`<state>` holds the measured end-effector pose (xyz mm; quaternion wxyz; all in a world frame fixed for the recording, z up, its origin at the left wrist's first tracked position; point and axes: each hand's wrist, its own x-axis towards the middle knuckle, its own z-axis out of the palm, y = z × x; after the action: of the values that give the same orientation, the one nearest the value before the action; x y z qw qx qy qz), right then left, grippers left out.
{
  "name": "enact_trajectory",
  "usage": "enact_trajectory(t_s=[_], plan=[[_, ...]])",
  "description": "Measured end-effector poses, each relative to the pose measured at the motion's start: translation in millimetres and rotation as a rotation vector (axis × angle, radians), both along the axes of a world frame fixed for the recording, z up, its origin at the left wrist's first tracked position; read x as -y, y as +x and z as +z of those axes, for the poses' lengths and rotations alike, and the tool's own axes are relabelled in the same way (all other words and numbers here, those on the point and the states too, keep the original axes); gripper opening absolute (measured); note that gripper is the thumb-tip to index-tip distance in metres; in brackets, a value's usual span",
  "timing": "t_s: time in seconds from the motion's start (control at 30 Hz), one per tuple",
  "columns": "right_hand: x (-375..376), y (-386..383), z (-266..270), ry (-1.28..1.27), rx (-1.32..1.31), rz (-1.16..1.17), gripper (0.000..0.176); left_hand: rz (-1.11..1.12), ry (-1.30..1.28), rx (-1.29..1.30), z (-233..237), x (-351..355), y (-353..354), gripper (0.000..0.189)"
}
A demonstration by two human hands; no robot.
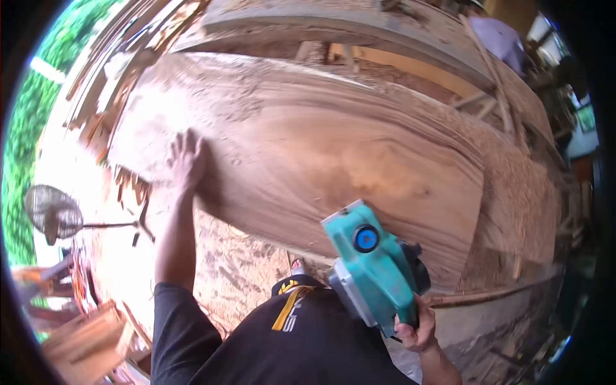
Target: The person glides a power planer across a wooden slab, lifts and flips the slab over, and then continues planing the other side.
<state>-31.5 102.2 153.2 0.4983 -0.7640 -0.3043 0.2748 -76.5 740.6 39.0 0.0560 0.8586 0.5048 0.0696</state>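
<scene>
A big wooden slab [333,147] with swirling grain fills the middle of the head view. My left hand [187,157] lies flat and open on its near left edge, fingers spread. My right hand [416,328] grips the handle of a teal electric planer [372,266], held just off the slab's near edge in front of my black shirt. The planer's blue knob faces the camera.
Sawdust and shavings cover the floor [237,263] below the slab. A standing fan [54,212] is at the left, wooden crates [90,340] at lower left. More planks [359,25] lie beyond the slab. Another person's torso [504,38] shows at top right.
</scene>
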Motion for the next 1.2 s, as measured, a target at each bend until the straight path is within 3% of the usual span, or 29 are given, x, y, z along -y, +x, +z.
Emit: enact_trajectory(t_s=[0.03, 0.17, 0.3, 0.47, 0.6, 0.67, 0.7, 0.73, 0.77, 0.8, 0.83, 0.87, 0.9, 1.0, 1.03, 1.1, 1.17, 1.2], plan=[[-20, 5, 2, 0.044, -0.023, -0.005, 0.063, 0.020, 0.005, -0.033, 3, -5, 3, 0.067], [-110, 31, 1, 0.169, -0.154, -0.114, 0.063, 0.027, 0.001, 0.013, 3, 2, 7, 0.065], [-258, 87, 3, 0.134, 0.095, -0.079, 0.053, 0.018, 0.018, 0.058, 6, 5, 7, 0.065], [-406, 139, -15, 0.386, 0.109, -0.003, 0.046, 0.012, 0.036, 0.052, 6, 3, 4, 0.064], [-361, 108, -16, 0.396, 0.143, 0.001, 0.049, -0.015, 0.003, 0.058, 6, 2, 0, 0.062], [-314, 75, -18, 0.462, 0.204, -0.052, 0.053, -0.278, 0.277, -0.461, -41, -35, -26, 0.057], [-269, 64, -5, 0.256, 0.349, 0.028, 0.055, -0.415, 0.455, -0.667, -66, -55, -35, 0.058], [-236, 45, 5, 0.230, 0.267, 0.029, 0.058, -0.490, 0.438, -0.562, -70, -63, -37, 0.056], [-209, 28, 8, 0.218, 0.185, 0.035, 0.060, -0.476, 0.325, -0.445, -35, -50, -28, 0.059], [-181, 10, 12, 0.205, 0.104, 0.037, 0.063, -0.373, 0.282, -0.557, -27, -48, -21, 0.061], [-162, -5, 10, 0.194, 0.173, 0.019, 0.066, -0.210, 0.186, -0.367, -46, -59, -11, 0.063], [-145, -13, 22, 0.110, 0.077, 0.051, 0.069, -0.014, 0.074, -0.203, -63, -73, -7, 0.067], [-138, -20, 19, 0.108, 0.079, 0.038, 0.069, -0.008, 0.150, -0.271, -66, -76, -6, 0.063], [-164, -9, 19, 0.108, 0.106, -0.003, 0.068, -0.042, 0.111, -0.298, -63, -81, -4, 0.061], [-163, -10, 15, 0.127, 0.114, 0.008, 0.067, -0.226, 0.132, -0.551, -40, -54, -13, 0.059], [-210, 12, 12, 0.148, 0.227, -0.019, 0.060, -0.385, 0.252, -0.681, -25, -41, -15, 0.058], [-262, 34, 2, 0.196, 0.101, -0.030, 0.061, -0.345, 0.266, -0.640, -15, -25, -10, 0.057], [-293, 51, 1, 0.252, 0.248, -0.008, 0.060, -0.279, 0.231, -0.574, -14, -20, -6, 0.056]])
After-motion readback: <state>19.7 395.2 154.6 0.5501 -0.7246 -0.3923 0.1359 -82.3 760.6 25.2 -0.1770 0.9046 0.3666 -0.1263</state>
